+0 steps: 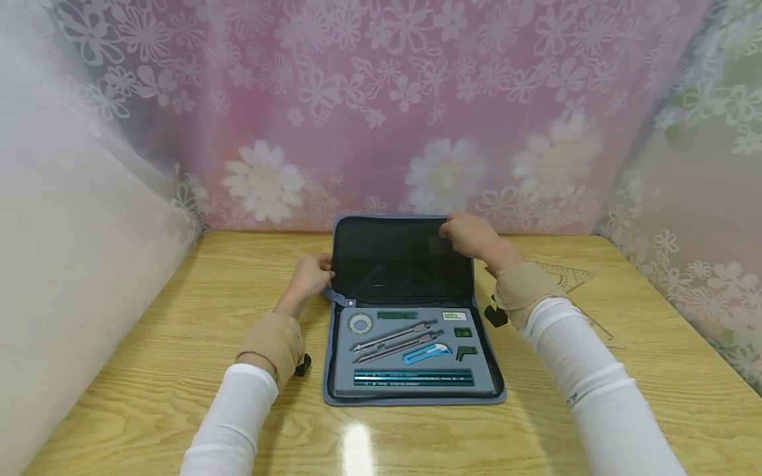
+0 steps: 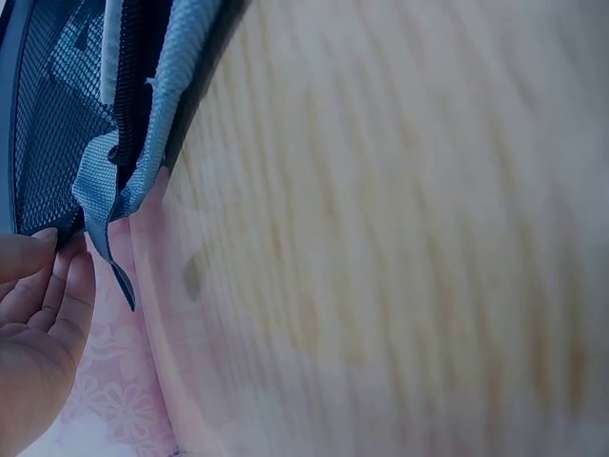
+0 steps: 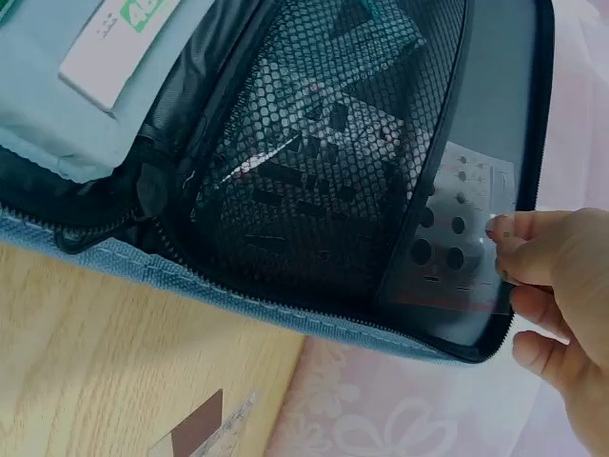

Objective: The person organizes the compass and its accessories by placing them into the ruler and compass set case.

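Observation:
A blue-edged zip case (image 1: 414, 400) lies unfolded on the table, its lid (image 1: 387, 258) raised at the back. My left hand (image 1: 311, 274) pinches the lid's left edge between thumb and fingers, close to a fabric tab (image 2: 100, 181) in the left wrist view. At the lid's upper right, my right hand (image 1: 473, 235) pinches a clear drawing template (image 3: 457, 238) with cut-out holes. Part of that template sits behind the lid's black mesh pocket (image 3: 314, 143). A green-tinted clear piece (image 3: 381, 43) also shows through the mesh.
The case's grey tray holds compasses (image 1: 399, 347), a blue utility knife (image 1: 426, 354), dark green pencils (image 1: 413, 378), an eraser (image 1: 454, 317) and a white ring (image 1: 360, 323). Transparent set squares (image 1: 568, 274) lie on the table at right. A floral curtain (image 1: 357, 132) hangs behind.

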### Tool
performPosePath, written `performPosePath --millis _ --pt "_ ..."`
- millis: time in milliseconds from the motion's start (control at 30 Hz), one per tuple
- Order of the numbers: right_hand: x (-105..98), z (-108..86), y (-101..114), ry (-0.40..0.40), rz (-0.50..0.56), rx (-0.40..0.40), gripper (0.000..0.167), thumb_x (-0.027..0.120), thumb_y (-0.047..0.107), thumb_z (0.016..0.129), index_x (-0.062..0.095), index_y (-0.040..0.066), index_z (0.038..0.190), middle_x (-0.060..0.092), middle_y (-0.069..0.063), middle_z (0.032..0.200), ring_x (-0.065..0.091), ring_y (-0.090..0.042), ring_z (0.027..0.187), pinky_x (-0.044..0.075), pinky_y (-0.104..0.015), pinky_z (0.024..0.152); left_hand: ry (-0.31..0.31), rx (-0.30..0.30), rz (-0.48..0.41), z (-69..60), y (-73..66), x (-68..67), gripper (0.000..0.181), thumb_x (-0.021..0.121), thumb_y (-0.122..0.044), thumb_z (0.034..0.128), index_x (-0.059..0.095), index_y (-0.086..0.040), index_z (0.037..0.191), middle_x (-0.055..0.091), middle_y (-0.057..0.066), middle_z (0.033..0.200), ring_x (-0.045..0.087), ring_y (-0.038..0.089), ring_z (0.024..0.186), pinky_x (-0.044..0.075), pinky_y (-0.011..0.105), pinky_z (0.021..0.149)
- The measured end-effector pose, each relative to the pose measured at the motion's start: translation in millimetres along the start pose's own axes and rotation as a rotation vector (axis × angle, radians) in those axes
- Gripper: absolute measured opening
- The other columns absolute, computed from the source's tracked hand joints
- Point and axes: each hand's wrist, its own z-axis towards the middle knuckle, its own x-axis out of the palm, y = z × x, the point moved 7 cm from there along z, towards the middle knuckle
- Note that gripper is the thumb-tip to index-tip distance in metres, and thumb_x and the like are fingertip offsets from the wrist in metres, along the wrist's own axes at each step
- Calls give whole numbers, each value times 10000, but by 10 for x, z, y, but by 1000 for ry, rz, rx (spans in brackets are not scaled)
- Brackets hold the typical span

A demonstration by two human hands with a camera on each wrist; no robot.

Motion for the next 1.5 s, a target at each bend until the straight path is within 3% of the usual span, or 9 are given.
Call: performPosePath --millis 233,467,567,700,833,1033,1133,1300,1500 --pt "7 16 -76 42 61 44 215 512 -16 878 700 15 978 628 -152 961 574 -330 940 474 -455 803 3 -8 -13 25 35 17 370 536 56 852 559 51 1222 613 215 1090 543 260 983 462 294 727" --pt "63 11 -128 123 191 92 246 471 -15 906 670 -19 1050 646 -179 1032 591 -338 966 461 -459 839 9 -23 -22 13 65 42 376 534 59 855 553 44 1230 605 207 1084 538 262 968 464 294 709" --pt "93 16 -89 136 162 85 234 490 7 905 674 2 1048 644 -167 1035 589 -333 972 461 -461 838 15 -31 -19 4 77 48 374 533 54 862 550 41 1235 602 205 1089 538 267 976 465 304 722" --pt "96 21 -56 98 86 78 196 532 44 892 675 24 1025 620 -159 1014 576 -329 956 464 -467 809 18 -21 -12 2 74 49 379 538 44 865 543 48 1244 602 215 1098 540 280 1008 466 317 745" --pt "87 -49 -108 61 93 101 217 568 91 897 640 12 1086 579 -165 1057 559 -321 969 457 -471 806 18 -17 -15 -2 72 58 380 540 42 867 540 50 1247 598 220 1105 537 285 1031 466 326 763" --pt "-29 -363 -400 -49 213 173 242 552 62 905 605 -56 1110 587 -220 1062 574 -356 946 464 -481 787 17 11 -12 8 49 71 358 543 52 852 565 58 1209 616 220 1071 553 278 987 468 307 735" --pt "-70 -583 -626 -65 285 228 268 534 58 914 572 -96 1130 576 -269 1075 560 -390 954 456 -501 791 14 14 -10 19 43 59 354 539 53 853 562 62 1206 612 222 1073 551 281 983 470 313 739" --pt "10 -1021 -992 46 338 325 384 555 102 911 493 -156 1187 526 -339 1115 516 -447 990 423 -545 812 7 5 0 28 42 30 369 545 46 858 547 60 1227 606 223 1089 548 286 1003 470 334 772" --pt "269 -1555 -1255 205 356 408 525 615 213 881 467 -198 1170 520 -361 1072 511 -468 965 428 -548 778 9 1 1 23 18 34 370 546 44 860 548 56 1230 606 220 1098 547 284 1015 471 338 784"
